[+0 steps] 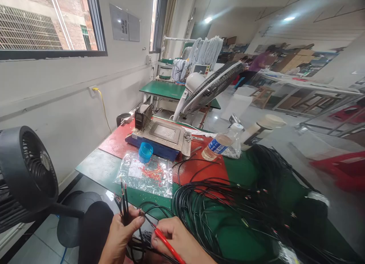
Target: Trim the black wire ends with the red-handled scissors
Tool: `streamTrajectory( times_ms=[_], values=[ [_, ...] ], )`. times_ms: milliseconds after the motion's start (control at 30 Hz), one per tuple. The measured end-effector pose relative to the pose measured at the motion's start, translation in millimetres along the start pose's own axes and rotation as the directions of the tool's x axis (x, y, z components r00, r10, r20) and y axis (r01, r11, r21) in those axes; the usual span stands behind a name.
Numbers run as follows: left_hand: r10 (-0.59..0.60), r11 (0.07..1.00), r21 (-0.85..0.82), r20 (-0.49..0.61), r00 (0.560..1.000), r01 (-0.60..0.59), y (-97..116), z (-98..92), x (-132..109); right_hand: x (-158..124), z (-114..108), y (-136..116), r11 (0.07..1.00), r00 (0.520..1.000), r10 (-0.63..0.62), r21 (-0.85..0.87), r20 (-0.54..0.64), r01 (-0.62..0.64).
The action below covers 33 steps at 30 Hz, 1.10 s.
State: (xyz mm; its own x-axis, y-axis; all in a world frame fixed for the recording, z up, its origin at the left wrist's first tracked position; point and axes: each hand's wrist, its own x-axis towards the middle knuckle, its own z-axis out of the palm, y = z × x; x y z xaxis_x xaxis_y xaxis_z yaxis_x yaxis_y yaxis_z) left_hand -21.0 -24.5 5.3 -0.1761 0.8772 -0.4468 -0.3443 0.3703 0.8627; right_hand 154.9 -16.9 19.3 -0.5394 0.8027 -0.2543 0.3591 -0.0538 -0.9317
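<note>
My left hand (pixel 121 235) is closed round a small bunch of black cables (pixel 124 201) whose stripped ends point upward. My right hand (pixel 175 239) pinches a thin red wire (pixel 168 245) that runs from a black cable end near my left thumb down to the lower right. Both hands sit at the near edge of the green table (pixel 94 167), just in front of a large heap of coiled black cables (pixel 242 210).
A clear plastic bag with small red pieces (pixel 146 174) and a blue cup (pixel 145 152) lie beyond my hands. Behind them stand a flat metal machine (pixel 162 136), a water bottle (pixel 215 147) and a tilted fan (pixel 212 87). A black fan (pixel 27 172) is at left. A person works far back.
</note>
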Motion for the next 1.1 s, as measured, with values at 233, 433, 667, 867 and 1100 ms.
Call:
streamTrajectory(
  times_ms=[233,433,667,867,1100],
  values=[
    [0.018,0.992,0.121,0.065,0.998,-0.026,3,-5.2,3,-7,-4,-13,0.981,0.996,0.074,0.175,0.04,-0.08],
    [0.057,0.976,0.206,0.076,0.995,-0.072,2,-6.7,4,-7,-6,-13,0.967,0.988,0.15,0.204,0.035,-0.154],
    [0.045,0.966,0.245,0.153,0.987,-0.082,0,-8.1,4,-9,-7,-12,0.939,0.969,0.235,0.241,0.073,-0.245],
    [0.08,0.926,0.355,0.153,0.985,-0.13,1,-8.3,6,-8,-8,-12,0.922,0.967,0.237,0.292,0.097,-0.255],
    [0.155,0.896,0.396,0.143,0.977,-0.2,1,-5.5,6,-6,-7,-16,0.906,0.967,0.243,0.337,0.082,-0.256]
  ],
)
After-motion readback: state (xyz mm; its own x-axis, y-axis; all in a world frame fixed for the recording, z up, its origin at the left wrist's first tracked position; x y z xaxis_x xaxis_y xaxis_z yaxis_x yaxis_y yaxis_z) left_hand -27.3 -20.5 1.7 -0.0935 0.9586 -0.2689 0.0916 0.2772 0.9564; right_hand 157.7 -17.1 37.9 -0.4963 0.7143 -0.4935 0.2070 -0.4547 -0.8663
